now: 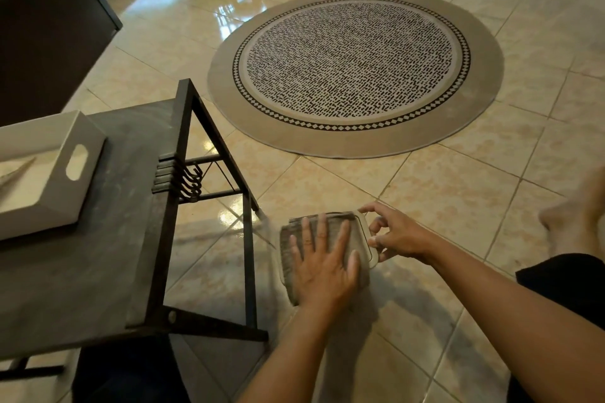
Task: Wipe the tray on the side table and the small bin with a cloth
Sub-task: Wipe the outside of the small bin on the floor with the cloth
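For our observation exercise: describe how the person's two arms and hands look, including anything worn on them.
Both forearms are bare, with no sleeves in view. The left hand and right hand wear no gloves, rings, watch or bracelets that can be seen. The fingers are uncovered.

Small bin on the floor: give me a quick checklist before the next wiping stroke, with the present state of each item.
1. Cloth lies on top of the small bin: ok.
2. Left hand pressed flat on the cloth: ok.
3. Right hand steadies the bin at its right edge: ok.
4. Bin stands on the tiled floor, beside the side table and not touching its leg: ok.
5. Bin surface under the cloth clean: cannot tell, it is covered.
6. Tray on the side table already wiped: cannot tell.
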A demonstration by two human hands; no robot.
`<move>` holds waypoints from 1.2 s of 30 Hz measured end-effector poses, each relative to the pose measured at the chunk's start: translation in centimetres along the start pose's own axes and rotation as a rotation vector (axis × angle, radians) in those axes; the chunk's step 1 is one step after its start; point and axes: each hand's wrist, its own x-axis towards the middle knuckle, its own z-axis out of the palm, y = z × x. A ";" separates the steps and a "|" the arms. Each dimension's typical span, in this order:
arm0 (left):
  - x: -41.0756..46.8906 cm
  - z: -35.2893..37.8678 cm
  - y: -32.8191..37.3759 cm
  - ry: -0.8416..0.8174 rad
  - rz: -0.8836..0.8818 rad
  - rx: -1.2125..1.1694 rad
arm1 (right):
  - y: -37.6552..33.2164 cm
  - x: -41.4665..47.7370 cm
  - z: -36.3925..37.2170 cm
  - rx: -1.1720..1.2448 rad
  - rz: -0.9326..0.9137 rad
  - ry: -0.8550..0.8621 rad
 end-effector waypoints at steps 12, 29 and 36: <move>-0.9 -0.8 -2.2 -0.001 -0.063 0.004 | -0.2 0.0 0.2 -0.026 0.005 -0.002; 2.8 -1.5 0.8 -0.055 0.086 0.027 | -0.2 0.4 -0.4 0.043 0.005 -0.068; 2.1 -1.1 0.6 -0.053 0.138 -0.003 | 0.1 0.4 -0.2 0.039 0.006 -0.043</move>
